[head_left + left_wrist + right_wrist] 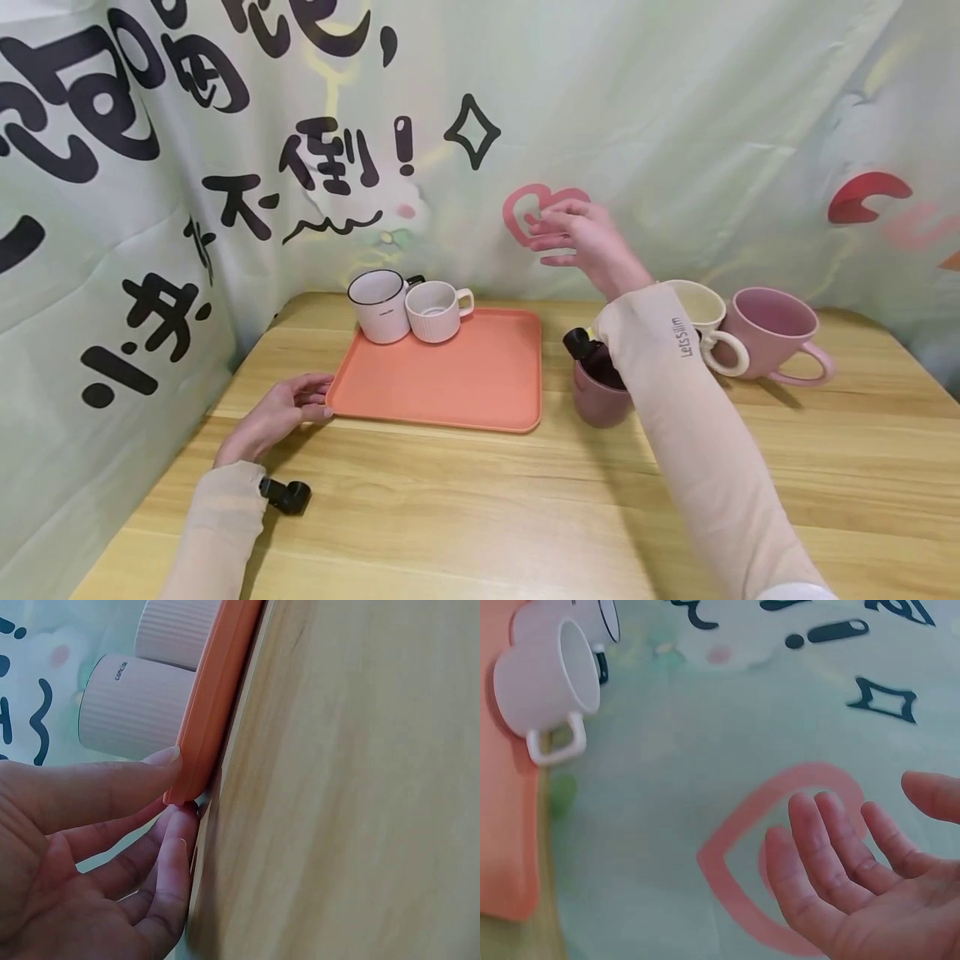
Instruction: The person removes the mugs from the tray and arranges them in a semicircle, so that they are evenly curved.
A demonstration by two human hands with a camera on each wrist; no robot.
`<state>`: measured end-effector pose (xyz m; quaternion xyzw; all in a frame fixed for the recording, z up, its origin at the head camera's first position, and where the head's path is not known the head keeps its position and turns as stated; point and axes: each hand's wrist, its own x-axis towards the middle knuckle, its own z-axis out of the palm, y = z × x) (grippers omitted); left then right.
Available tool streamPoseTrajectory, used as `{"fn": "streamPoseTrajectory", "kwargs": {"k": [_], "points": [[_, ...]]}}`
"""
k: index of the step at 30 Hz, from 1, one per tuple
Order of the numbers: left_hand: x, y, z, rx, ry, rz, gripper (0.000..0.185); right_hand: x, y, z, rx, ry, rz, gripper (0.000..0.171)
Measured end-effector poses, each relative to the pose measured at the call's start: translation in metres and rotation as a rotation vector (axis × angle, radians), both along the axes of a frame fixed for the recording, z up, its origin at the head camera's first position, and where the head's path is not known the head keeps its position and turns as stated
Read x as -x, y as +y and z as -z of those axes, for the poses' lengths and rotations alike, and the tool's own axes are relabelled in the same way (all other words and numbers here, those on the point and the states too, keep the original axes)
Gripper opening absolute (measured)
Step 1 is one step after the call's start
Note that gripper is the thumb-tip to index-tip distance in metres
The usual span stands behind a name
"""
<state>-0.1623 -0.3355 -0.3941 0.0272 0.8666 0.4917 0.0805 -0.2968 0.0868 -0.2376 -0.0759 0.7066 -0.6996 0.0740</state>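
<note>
An orange tray (442,383) lies on the wooden table. At its front left corner my left hand (288,408) pinches the rim; in the left wrist view the thumb (105,791) presses the edge and the other fingers curl below it. A white mug with a black rim (380,312) and a white ribbed cup (435,315) stand side by side at the tray's back left. My right hand (588,242) is raised in the air before the curtain, holding nothing, its fingers (821,862) loosely spread.
Under my right forearm stands a dark pink mug (600,400), partly hidden by the sleeve. Beyond it are a cream mug (697,304) with a ring handle and another pink mug (772,333). A printed curtain (675,125) hangs behind the table (450,517).
</note>
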Motion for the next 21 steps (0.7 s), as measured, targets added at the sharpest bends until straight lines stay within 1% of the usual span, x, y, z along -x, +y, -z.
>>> {"fn": "streamPoseTrajectory", "kwargs": {"k": [3, 7, 12, 14, 18, 21], "points": [[-0.001, 0.0, -0.001, -0.005, -0.005, 0.001, 0.06, 0.0, -0.012, 0.001, -0.009, -0.003, -0.012, 0.02], [-0.001, 0.0, -0.001, -0.007, -0.009, -0.009, 0.06, 0.0, -0.025, 0.003, -0.03, -0.011, -0.024, 0.025], [-0.001, 0.0, 0.0, -0.003, -0.007, -0.009, 0.06, 0.001, -0.037, 0.01, -0.028, -0.054, -0.014, 0.022], [-0.001, -0.001, 0.0, -0.003, -0.003, -0.004, 0.06, 0.002, -0.042, 0.013, -0.021, -0.071, -0.008, 0.023], [-0.002, -0.002, 0.0, -0.006, 0.005, 0.0, 0.06, 0.004, -0.052, 0.019, -0.028, -0.098, -0.013, 0.033], [-0.002, -0.001, 0.0, -0.006, 0.003, 0.001, 0.06, 0.005, -0.06, 0.024, -0.035, -0.11, -0.026, 0.032]]}}
